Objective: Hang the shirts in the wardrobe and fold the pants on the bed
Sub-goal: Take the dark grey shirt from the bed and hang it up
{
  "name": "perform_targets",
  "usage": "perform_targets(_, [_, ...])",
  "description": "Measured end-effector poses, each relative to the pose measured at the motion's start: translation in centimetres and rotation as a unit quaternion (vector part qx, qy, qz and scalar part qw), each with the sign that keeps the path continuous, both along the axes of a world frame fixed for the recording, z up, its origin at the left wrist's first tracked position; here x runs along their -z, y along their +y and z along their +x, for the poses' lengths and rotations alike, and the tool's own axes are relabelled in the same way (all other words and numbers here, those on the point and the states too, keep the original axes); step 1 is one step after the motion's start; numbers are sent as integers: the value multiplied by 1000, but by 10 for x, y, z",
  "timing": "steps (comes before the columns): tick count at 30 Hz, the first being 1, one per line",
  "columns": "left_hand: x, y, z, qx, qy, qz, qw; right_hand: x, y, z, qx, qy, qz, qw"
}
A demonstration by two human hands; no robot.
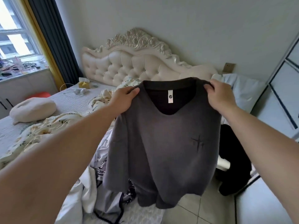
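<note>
Now L hand [124, 96] & R hand [220, 92], fingers curled, pinch grey shirt [161, 143] shoulders by bed [72, 101], likely spreading it for hanging.

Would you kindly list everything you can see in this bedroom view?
shirt: one, dark grey, held up by its shoulders
neck label: one, white, inside the shirt
headboard: one, cream, at the head of the bed
cushion: one, cream, on the bed, left
quilt: one, floral cream, rumpled on the bed
clothes pile: one, white and patterned, below the shirt
garment: one, black, right of the shirt
pillow: one, pale blue, right of the headboard
left hand: one, bare, gripping the shirt's shoulder
right hand: one, bare, gripping the other shoulder
</note>
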State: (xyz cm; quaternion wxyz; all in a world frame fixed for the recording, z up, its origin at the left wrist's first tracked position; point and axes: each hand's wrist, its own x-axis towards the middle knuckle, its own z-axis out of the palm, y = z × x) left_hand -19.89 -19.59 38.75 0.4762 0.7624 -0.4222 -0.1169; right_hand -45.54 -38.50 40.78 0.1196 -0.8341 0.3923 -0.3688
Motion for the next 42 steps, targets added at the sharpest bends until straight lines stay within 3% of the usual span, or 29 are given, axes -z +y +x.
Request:
perform_targets(5, [4,-35,-48,19,-19,20,999,5,-7,-35,-15,35,49,998])
perform_targets(12, [0,-73,-103,25,48,21,998,3,-28,-74,-43,8,92,995])
perform_targets(18, [-1,-93,-146,72,81,-35,993,-5,-26,-91,-96,-77,198,972])
perform_targets(23, [-14,-93,-173,112,41,-63,991,-20,-6,-110,-90,-140,281,945])
perform_targets(27, [-24,-88,-192,153,30,-68,985,-29,21,-129,-89,-146,285,943])
perform_targets(36, [-30,-48,-268,330,178,-64,925,-26,109,-184,-51,-144,298,942])
perform_targets(38, [-34,-41,-285,374,213,-46,902,-27,130,-197,-46,-114,320,939])
perform_targets(42, [-44,-27,-318,428,203,-21,880,-34,163,-229,19,-44,321,946])
